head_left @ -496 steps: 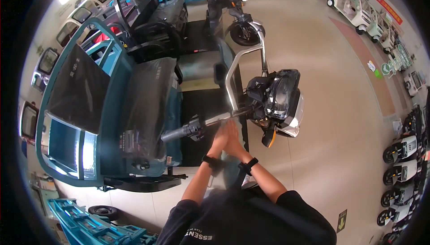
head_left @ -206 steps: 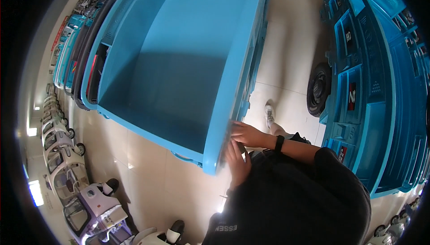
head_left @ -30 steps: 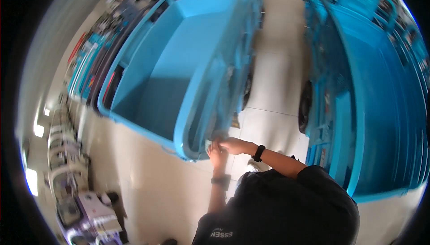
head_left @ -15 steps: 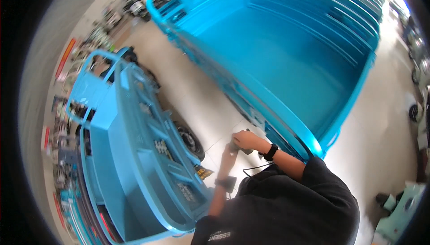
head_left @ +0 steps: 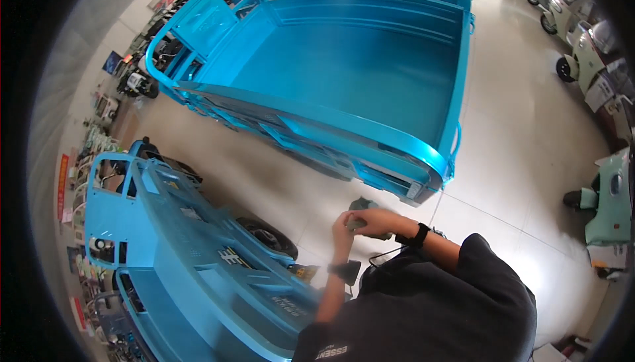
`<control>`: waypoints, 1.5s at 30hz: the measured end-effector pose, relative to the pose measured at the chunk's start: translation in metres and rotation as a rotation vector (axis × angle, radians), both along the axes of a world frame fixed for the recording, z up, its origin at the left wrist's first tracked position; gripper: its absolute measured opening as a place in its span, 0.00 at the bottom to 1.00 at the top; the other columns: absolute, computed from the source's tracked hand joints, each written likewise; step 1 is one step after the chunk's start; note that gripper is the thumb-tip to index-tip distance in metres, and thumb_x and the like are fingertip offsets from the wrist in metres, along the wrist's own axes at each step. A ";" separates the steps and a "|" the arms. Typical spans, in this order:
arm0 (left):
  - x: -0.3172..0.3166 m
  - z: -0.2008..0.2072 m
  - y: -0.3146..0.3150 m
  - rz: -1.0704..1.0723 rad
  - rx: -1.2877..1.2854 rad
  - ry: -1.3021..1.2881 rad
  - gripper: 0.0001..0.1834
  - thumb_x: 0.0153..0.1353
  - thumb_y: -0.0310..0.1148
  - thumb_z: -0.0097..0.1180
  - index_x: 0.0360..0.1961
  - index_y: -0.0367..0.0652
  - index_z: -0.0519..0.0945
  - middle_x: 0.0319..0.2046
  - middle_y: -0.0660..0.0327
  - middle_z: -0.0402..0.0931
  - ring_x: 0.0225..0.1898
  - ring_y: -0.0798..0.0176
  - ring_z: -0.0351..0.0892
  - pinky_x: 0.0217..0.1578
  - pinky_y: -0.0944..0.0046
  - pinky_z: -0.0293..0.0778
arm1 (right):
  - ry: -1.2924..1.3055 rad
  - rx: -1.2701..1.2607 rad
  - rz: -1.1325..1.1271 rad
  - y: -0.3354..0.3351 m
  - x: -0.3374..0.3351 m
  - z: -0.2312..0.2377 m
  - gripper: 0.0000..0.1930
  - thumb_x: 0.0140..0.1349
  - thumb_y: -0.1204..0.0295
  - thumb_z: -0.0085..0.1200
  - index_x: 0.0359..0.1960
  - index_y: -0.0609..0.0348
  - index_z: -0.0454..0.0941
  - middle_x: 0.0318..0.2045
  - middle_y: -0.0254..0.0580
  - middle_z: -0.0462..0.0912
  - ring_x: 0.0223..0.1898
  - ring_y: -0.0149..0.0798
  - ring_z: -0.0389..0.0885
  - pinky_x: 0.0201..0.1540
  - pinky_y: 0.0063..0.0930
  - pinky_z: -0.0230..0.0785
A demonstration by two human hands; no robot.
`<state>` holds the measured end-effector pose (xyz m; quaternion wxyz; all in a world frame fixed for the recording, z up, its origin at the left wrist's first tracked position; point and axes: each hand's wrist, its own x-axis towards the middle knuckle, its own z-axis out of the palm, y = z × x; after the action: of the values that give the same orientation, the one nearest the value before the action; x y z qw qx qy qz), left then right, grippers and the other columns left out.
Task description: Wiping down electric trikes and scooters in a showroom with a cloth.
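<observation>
In front of my body, my left hand (head_left: 342, 231) and my right hand (head_left: 374, 222) come together, both closed. Between and behind their fingers is a crumpled grey-green cloth (head_left: 362, 204), partly hidden by the right hand. The right hand grips it from the right, while the left fingers pinch its near side. A dark band circles each wrist. Just beyond my hands stands the rear corner of a bright blue cargo tricycle (head_left: 344, 120), apart from them. To their left is a second, paler blue cargo tricycle (head_left: 198, 243).
Pale floor tiles (head_left: 509, 163) run between the vehicles. Several scooters (head_left: 582, 57) line the right side, with a mint-green scooter (head_left: 610, 196) nearest. More vehicles stand along the far left wall. A black tyre (head_left: 268, 237) shows under the left tricycle.
My view has swung right, so the bright blue tricycle sits further left and more of the right-hand scooters shows. My hands stay together at the cloth, more of which is visible.
</observation>
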<state>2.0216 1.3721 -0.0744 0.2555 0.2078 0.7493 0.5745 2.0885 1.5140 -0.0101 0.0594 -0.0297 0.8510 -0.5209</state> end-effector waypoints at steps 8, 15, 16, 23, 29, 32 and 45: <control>0.055 -0.003 -0.022 -0.307 0.062 -0.334 0.14 0.55 0.24 0.44 0.44 0.37 0.72 0.38 0.57 0.75 0.42 0.63 0.73 0.43 0.65 0.68 | -0.221 -0.044 -0.126 -0.002 0.037 -0.015 0.22 0.48 0.68 0.51 0.48 0.58 0.67 0.30 0.52 0.77 0.34 0.48 0.76 0.38 0.35 0.67; 0.043 0.007 -0.020 -0.349 0.097 -0.345 0.16 0.56 0.24 0.48 0.47 0.35 0.70 0.39 0.61 0.73 0.41 0.68 0.71 0.43 0.67 0.67 | -0.073 -0.032 -0.149 0.018 0.028 0.006 0.17 0.50 0.67 0.50 0.41 0.59 0.70 0.29 0.52 0.77 0.34 0.48 0.76 0.39 0.35 0.67; 0.037 0.005 -0.021 -0.322 0.065 -0.269 0.16 0.55 0.23 0.47 0.46 0.36 0.70 0.37 0.62 0.73 0.40 0.70 0.71 0.42 0.69 0.67 | -0.069 -0.024 -0.135 0.024 0.031 0.011 0.17 0.50 0.67 0.50 0.41 0.59 0.70 0.29 0.52 0.77 0.34 0.48 0.76 0.39 0.35 0.67; -0.005 0.099 0.015 -0.284 -0.008 -0.018 0.11 0.55 0.25 0.50 0.40 0.34 0.73 0.32 0.64 0.73 0.35 0.72 0.70 0.36 0.73 0.68 | 0.127 0.106 -0.319 0.070 0.068 0.095 0.10 0.49 0.74 0.51 0.35 0.59 0.72 0.22 0.47 0.76 0.24 0.45 0.76 0.27 0.32 0.67; -0.010 0.181 0.079 -0.342 -0.120 0.180 0.14 0.54 0.27 0.53 0.42 0.33 0.72 0.37 0.55 0.76 0.38 0.65 0.74 0.39 0.68 0.69 | 0.647 0.461 -0.582 0.118 0.071 0.144 0.13 0.46 0.77 0.54 0.37 0.56 0.74 0.32 0.43 0.76 0.38 0.46 0.73 0.42 0.37 0.63; -0.023 0.196 0.118 -0.215 0.127 0.516 0.15 0.52 0.27 0.55 0.42 0.35 0.72 0.39 0.51 0.75 0.40 0.57 0.75 0.40 0.64 0.69 | 0.687 0.553 -1.009 0.125 0.051 0.151 0.15 0.45 0.80 0.54 0.37 0.57 0.73 0.40 0.43 0.73 0.45 0.48 0.68 0.50 0.39 0.58; -0.024 0.168 0.150 -0.255 0.105 1.122 0.12 0.53 0.26 0.46 0.40 0.40 0.73 0.42 0.55 0.70 0.49 0.51 0.65 0.50 0.53 0.58 | 0.298 0.585 -0.762 0.092 0.007 0.093 0.32 0.41 0.69 0.60 0.52 0.58 0.63 0.48 0.46 0.68 0.46 0.47 0.69 0.48 0.36 0.62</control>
<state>1.9976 1.5221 0.0940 -0.1244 0.5817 0.7097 0.3774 2.0951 1.6062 0.0825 -0.2513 0.2271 0.9110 -0.2352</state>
